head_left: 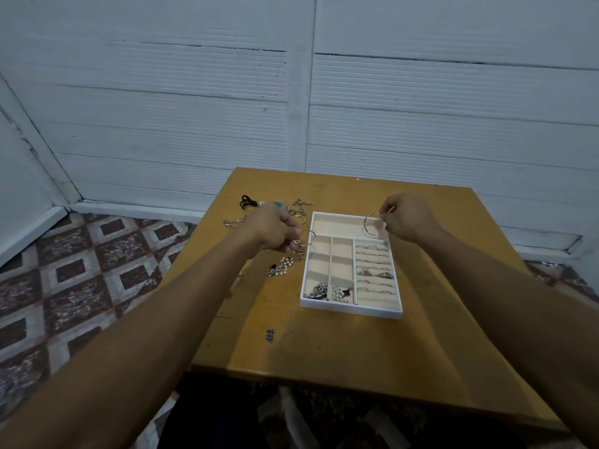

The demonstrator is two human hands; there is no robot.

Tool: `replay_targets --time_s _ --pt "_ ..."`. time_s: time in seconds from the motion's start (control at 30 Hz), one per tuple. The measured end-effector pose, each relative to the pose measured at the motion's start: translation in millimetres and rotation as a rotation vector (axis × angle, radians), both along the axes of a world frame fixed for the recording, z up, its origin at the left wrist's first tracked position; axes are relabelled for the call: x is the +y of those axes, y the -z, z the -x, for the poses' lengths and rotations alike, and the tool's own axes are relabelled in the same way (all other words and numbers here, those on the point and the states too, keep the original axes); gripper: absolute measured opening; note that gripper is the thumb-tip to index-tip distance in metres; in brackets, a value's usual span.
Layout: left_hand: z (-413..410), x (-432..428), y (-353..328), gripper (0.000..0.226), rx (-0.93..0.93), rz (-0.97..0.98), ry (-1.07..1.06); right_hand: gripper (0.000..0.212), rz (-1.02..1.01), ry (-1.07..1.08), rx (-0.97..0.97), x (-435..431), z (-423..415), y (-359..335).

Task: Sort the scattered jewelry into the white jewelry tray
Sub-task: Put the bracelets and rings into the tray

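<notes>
Gold bangle (365,224) pinched at right hand (410,218) fingertips, hung over far wide compartment of white jewelry tray (351,310) — likely for drop-in | second bangle (312,236) gripped by left hand (275,228), just left of tray — queued | scattered jewelry (282,265) lies left.

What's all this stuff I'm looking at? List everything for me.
table: one, yellow-brown, centre
jewelry tray: one, white with beige lining, on the table
rings: several, silvery, tray's right-hand slots
chain tangle: one, silvery-dark, tray's near-left compartment
pearl cluster: one, white, compartment right of the tangle
loose pearl piece: one, white, table, left of tray
loose jewelry: several, silvery and black, table's far left
gold bangle: one, gold, over tray's far compartment
hoop jewelry: count unclear, gold-toned, beside tray's left edge
floor tiles: many, maroon-grey pattern, left
wall: one, white panels, behind
left hand: one, grips the hoop jewelry
right hand: one, pinches the gold bangle
</notes>
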State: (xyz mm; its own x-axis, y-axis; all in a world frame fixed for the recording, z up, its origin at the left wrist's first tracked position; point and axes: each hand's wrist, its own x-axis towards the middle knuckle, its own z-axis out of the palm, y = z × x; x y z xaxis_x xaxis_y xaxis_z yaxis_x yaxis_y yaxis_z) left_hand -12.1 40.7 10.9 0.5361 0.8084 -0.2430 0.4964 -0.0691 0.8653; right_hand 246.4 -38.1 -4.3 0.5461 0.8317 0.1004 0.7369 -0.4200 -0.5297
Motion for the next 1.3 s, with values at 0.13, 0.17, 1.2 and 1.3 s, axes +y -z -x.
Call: replay_targets --time_s 0.13,0.17,1.2,1.3 --pt "-19 -3 3 0.009 0.01 -0.067 -0.012 0.013 0.051 -0.04 -0.074 4 -1 8" --pt "-23 -3 5 0.009 0.01 -0.072 -0.009 0.013 0.072 -0.05 -0.094 4 -1 8" --pt "-124 10 21 0.016 0.242 -0.449 0.054 0.023 0.127 -0.264 -0.427 2 -18 20" --pt "-136 10 25 0.019 0.241 -0.477 0.037 0.024 0.079 -0.267 -0.385 -7 -25 13"
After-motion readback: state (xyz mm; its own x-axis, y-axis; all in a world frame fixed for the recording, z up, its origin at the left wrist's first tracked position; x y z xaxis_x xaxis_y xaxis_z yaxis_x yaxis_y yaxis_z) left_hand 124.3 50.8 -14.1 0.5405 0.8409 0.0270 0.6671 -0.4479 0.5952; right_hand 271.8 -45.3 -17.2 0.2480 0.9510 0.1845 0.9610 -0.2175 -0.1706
